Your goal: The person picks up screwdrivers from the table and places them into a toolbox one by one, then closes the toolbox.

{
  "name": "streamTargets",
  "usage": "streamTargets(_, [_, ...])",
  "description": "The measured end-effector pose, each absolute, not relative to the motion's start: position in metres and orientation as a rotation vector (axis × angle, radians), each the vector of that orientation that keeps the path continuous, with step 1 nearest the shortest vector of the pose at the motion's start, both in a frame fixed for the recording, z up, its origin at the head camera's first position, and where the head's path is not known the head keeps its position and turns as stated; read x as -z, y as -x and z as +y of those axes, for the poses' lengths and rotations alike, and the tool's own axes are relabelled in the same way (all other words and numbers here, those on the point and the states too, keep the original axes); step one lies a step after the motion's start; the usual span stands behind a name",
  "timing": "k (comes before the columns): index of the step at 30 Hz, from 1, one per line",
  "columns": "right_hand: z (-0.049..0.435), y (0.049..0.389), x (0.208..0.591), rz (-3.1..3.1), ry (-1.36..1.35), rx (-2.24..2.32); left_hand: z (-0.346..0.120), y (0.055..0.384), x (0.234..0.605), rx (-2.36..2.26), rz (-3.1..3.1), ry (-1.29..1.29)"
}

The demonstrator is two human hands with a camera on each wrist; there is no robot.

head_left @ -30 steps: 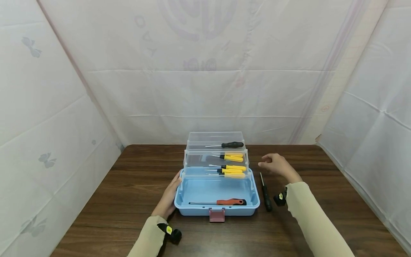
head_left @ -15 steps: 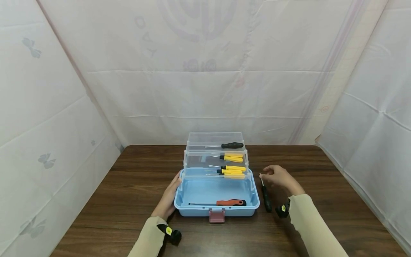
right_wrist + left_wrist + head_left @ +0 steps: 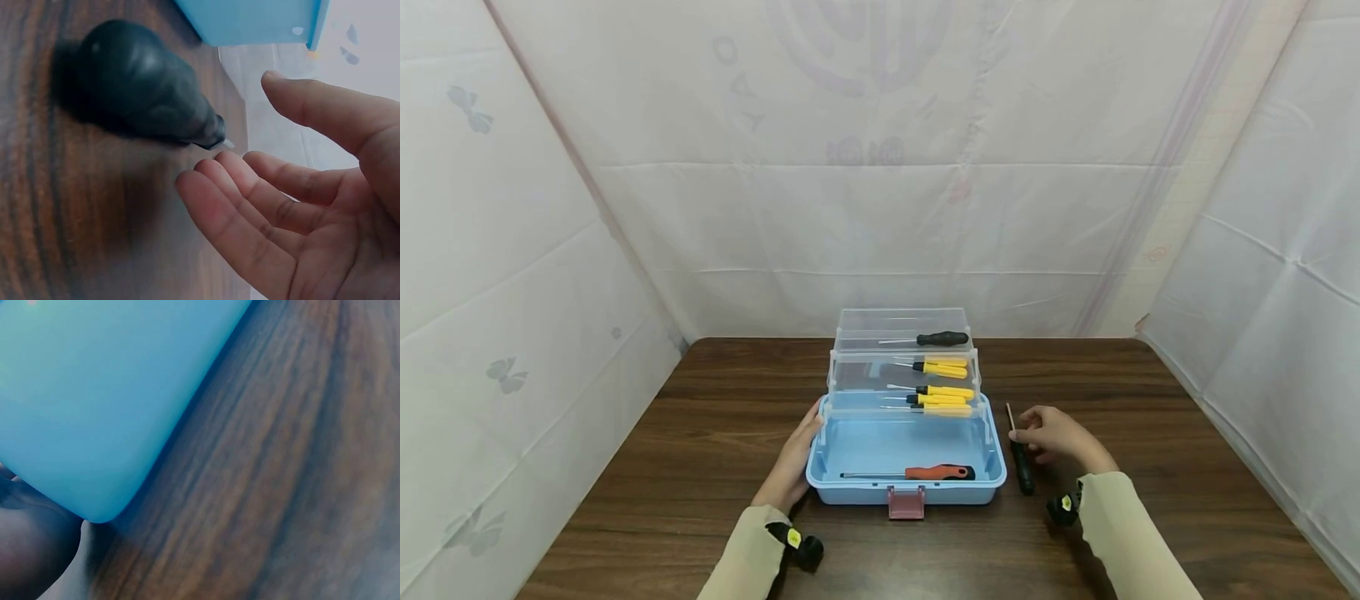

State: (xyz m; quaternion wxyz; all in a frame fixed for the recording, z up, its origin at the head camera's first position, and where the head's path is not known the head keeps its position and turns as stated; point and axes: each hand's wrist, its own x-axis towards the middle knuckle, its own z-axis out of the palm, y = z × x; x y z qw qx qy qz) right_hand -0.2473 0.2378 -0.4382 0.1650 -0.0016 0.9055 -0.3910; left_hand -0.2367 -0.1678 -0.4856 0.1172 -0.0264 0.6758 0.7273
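Observation:
An open light-blue toolbox with a pink latch stands on the table. My left hand rests against its left side, fingers stretched along the wall; in the left wrist view a blurred part of the hand touches the blue box wall. To the right of the box lies a black-handled screwdriver, shaft pointing away from me. My right hand is beside its shaft and the top of its handle. The right wrist view shows the thumb spread from the fingers, with nothing held between them.
A red-and-black screwdriver lies inside the box near the front. Clear trays rise at the back, holding several yellow-handled screwdrivers and one black screwdriver. White sheeting surrounds the brown table.
My right hand has come down and toward me, from beyond the black screwdriver's tip to beside its shaft and handle. The left hand and toolbox have stayed put.

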Motion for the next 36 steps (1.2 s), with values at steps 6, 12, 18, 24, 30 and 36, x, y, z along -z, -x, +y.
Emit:
streamTargets(6, [0.239,0.244,0.445,2.554,-0.012,1.109,-0.167,0.237,0.486,-2.121,1.984,0.099])
streamTargets(12, [0.237,0.241,0.447,2.537,-0.025,1.113,-0.168,0.237,0.486,-2.132,1.977,0.095])
streamTargets(18, [0.236,0.237,0.448,2.538,-0.031,1.116,-0.167,0.237,0.485,-2.129,1.978,0.076])
streamTargets(24, [0.234,0.236,0.450,2.537,-0.044,1.150,-0.167,0.238,0.484,-2.121,1.985,0.087])
streamTargets(30, [0.233,0.237,0.450,2.551,-0.068,1.126,-0.168,0.239,0.486,-2.128,1.980,0.087])
streamTargets(36, [0.233,0.237,0.451,2.569,-0.089,1.097,-0.168,0.239,0.487,-2.130,1.978,0.089])
